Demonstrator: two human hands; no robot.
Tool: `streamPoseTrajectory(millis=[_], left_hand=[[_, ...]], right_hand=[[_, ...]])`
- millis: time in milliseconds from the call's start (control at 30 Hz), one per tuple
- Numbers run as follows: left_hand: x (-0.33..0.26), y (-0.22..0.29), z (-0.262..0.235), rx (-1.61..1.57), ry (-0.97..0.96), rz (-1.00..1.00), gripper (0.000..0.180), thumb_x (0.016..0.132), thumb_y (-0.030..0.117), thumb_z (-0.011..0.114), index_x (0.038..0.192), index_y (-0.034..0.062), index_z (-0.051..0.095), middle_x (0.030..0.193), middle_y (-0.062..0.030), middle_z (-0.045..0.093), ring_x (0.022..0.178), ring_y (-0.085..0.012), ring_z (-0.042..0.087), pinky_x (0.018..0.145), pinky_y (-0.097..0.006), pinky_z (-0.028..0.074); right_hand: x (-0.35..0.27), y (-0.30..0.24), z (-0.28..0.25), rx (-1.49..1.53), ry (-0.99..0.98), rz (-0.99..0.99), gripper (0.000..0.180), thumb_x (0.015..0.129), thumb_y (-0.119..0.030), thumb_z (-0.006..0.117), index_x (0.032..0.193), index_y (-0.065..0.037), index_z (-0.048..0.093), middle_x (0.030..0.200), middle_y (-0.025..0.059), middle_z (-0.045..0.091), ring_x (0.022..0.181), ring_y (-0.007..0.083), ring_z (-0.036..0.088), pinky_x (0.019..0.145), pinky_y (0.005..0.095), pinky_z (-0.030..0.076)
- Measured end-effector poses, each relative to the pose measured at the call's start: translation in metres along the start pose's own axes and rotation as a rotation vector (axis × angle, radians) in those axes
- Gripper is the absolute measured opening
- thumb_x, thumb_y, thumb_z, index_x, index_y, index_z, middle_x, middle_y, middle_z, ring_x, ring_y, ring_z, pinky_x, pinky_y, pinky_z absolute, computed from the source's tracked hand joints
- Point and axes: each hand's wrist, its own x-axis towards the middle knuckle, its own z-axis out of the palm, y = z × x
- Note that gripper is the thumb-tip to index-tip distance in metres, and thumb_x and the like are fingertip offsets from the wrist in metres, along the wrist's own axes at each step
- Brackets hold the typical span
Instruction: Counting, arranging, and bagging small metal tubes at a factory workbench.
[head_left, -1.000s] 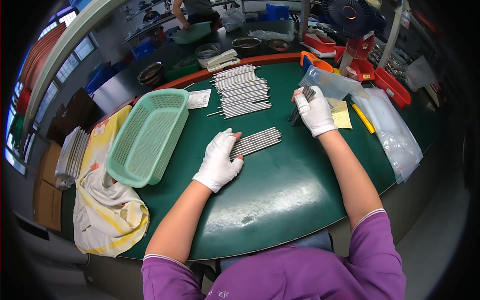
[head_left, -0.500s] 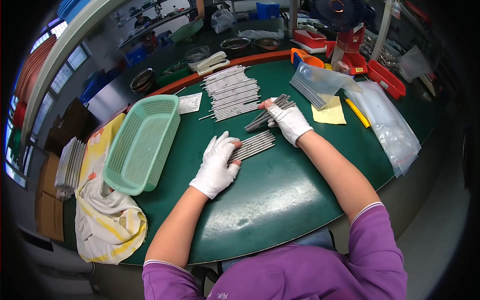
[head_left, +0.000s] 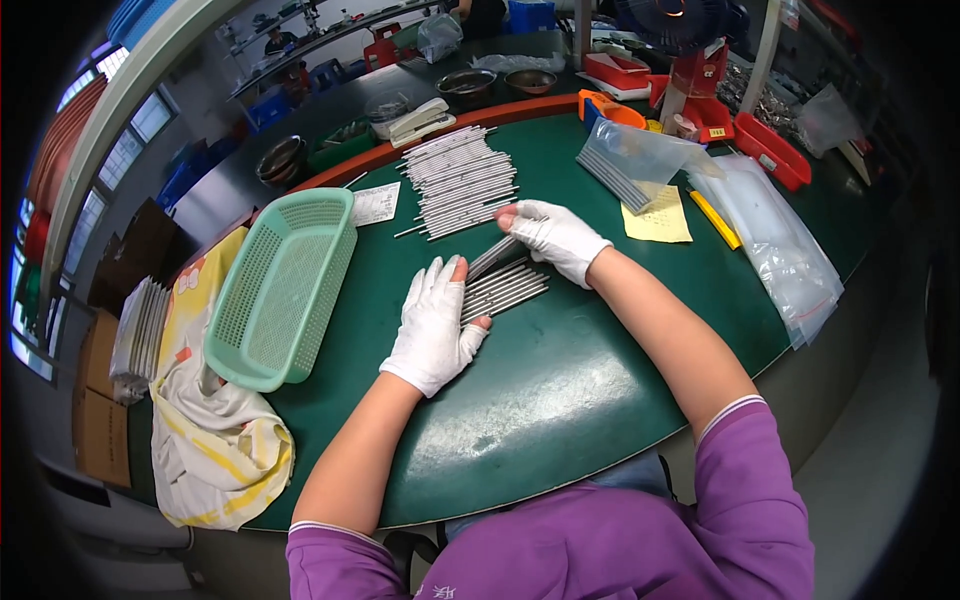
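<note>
Metal rods [head_left: 508,292] lie side by side in a flat row on the green desk [head_left: 540,400], directly in front of the person; the white-gloved left hand [head_left: 425,325] rests against the left ends of this row, its grip spread, with the thumb at the near side and the fingers extended toward the far side, not closed around the rods; the white-gloved right hand [head_left: 560,240] has its grip closed on a bundle of rods [head_left: 491,259], slanted at the far side of the row, the bundle's lower end close to the left fingertips; contact between bundle and row cannot be determined.

Beyond the hands, a larger layer of rods [head_left: 462,180] lies on the desk, its ends uneven; a white printed slip [head_left: 376,203] lies to its left; next to the slip stands a pale green perforated basket [head_left: 330,290]; a white-and-yellow cloth [head_left: 225,440] lies at the left edge of the desk.

To the right of the right hand, grey rods [head_left: 612,182] show through a clear bag [head_left: 655,148]; the bag overlaps a yellow note [head_left: 658,220]; a slim yellow tool [head_left: 714,220] lies beside the note; clear plastic sleeves [head_left: 780,240] lie farther right; a red bin [head_left: 772,150] stands beyond them.
</note>
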Motion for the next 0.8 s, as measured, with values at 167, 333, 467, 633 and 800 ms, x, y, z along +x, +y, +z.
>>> streamPoseTrajectory(millis=[167,333,467,633,800], left_hand=[[0.003,0.001,0.001,0.059,-0.039,-0.004,0.062,0.081,0.029,0.058,0.125,-0.0105,0.039,0.128,-0.0267,0.042,0.121,-0.0428,0.037,0.105,-0.046,0.027],[0.003,0.001,0.0,0.072,-0.026,-0.001,0.062,0.081,0.03,0.058,0.124,-0.0115,0.04,0.129,-0.0267,0.042,0.122,-0.0428,0.037,0.105,-0.046,0.027],[0.003,0.003,-0.001,0.064,-0.043,-0.03,0.063,0.082,0.033,0.056,0.126,-0.0092,0.04,0.131,-0.0254,0.04,0.124,-0.0412,0.035,0.106,-0.049,0.024],[0.0,0.002,-0.002,0.107,-0.079,-0.056,0.064,0.082,0.035,0.055,0.128,-0.0066,0.04,0.134,-0.0234,0.039,0.127,-0.0392,0.033,0.106,-0.055,0.019],[0.001,0.006,-0.004,0.094,-0.103,-0.069,0.062,0.082,0.033,0.056,0.127,-0.0065,0.04,0.134,-0.0223,0.038,0.127,-0.0386,0.033,0.106,-0.056,0.019]], right_hand=[[0.001,0.008,-0.038,-0.695,0.169,-0.124,0.033,0.078,-0.024,0.068,0.103,-0.004,0.064,0.088,0.0107,0.061,0.084,0.021,0.06,0.078,0.0298,0.047],[-0.003,0.017,-0.035,-0.979,0.287,-0.239,0.025,0.079,-0.018,0.064,0.102,-0.009,0.066,0.092,0.0139,0.06,0.094,0.0318,0.058,0.085,0.0359,0.047],[-0.006,0.018,-0.016,-0.747,0.008,-0.383,0.019,0.079,-0.011,0.061,0.097,-0.009,0.067,0.096,0.0137,0.061,0.088,0.0298,0.061,0.083,0.0329,0.048],[-0.026,-0.013,-0.015,-0.985,0.045,-0.257,0.015,0.075,-0.018,0.067,0.085,-0.007,0.067,0.091,0.0148,0.063,0.085,0.0286,0.062,0.078,0.0332,0.049],[-0.03,-0.015,-0.011,-1.026,-0.057,-0.16,0.022,0.071,-0.023,0.073,0.081,-0.005,0.066,0.081,0.0133,0.064,0.076,0.0266,0.062,0.071,0.0325,0.049]])
